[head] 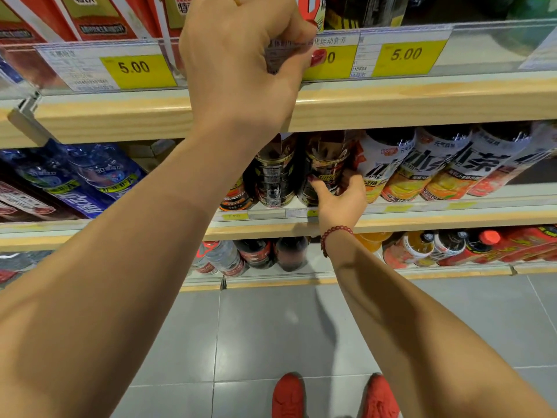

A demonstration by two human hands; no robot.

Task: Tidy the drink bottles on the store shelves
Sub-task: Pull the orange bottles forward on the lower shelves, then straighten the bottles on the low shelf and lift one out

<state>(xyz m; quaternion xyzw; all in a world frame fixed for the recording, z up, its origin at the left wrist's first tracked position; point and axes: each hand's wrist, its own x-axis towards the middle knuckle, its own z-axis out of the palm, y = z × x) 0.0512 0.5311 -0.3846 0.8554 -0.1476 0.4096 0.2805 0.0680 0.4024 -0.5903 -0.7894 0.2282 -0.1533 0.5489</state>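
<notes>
Left hand (241,64) raised to the upper shelf edge (422,101), fingers curled and pinching a grey label at the price strip (404,54); what lies beyond the fingertips is hidden. Right hand (337,197), wearing a red bead bracelet (331,236), reaches to the middle shelf (452,218), fingers wrapped around the lower part of a dark-labelled bottle (325,167). This bottle stands at the shelf front, just beside a second dark bottle (274,179) and apparently touching white-labelled tea bottles (388,164).
</notes>
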